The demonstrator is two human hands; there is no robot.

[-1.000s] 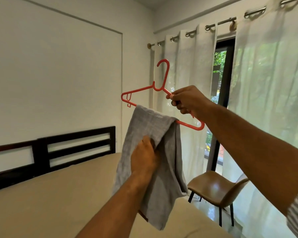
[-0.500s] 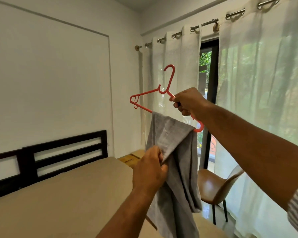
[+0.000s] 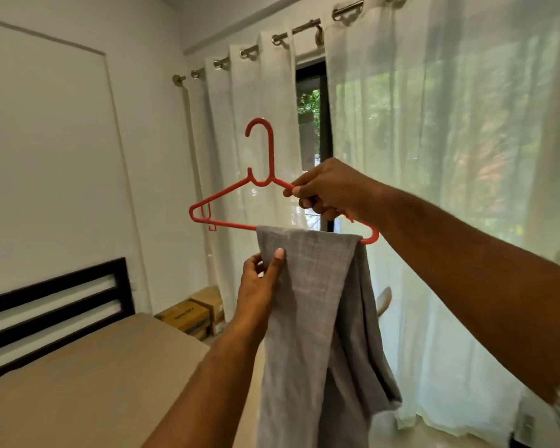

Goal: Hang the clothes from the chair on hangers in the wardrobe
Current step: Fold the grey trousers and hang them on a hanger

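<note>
Two hands of mine are up before the curtains (image 3: 449,156). Leftmost lies the bed (image 3: 78,367), with cardboard boxes (image 3: 191,315) past its corner. My left hand (image 3: 260,279) pinches the left edge of the grey cloth (image 3: 317,302) between thumb and fingers. The cloth hangs folded over the lower bar of the red hanger (image 3: 227,192), toward its right end. My right hand (image 3: 327,192) grips the hanger's right shoulder, fingers curled round it.

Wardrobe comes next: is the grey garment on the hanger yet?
On: the grey garment drapes over the bottom bar of the red hanger; the left hand pinches its edge.
</note>
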